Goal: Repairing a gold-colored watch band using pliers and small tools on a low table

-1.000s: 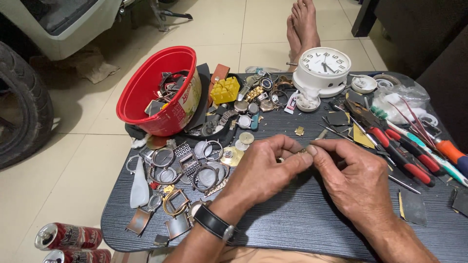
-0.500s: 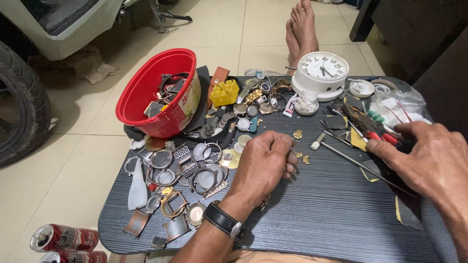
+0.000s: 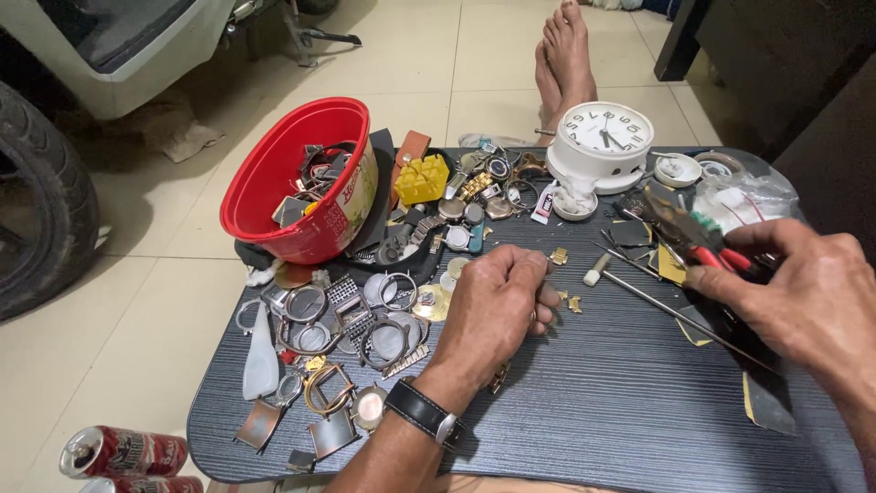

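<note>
right hand (image 3: 808, 292) cut off at the right edge, wrist out of frame. pliers (image 3: 698, 239) half buried under its fingers (image 3: 730, 274), red handles only partly visible. left hand (image 3: 497, 306) curled over something too small to tell, fingertips tucked under. red tub (image 3: 292, 183) contents a tangled blur. cans (image 3: 123, 454) cropped at the bottom edge. tyre (image 3: 41, 201) cut by the left edge. worktop (image 3: 620, 411) corner lost lower right.
</note>
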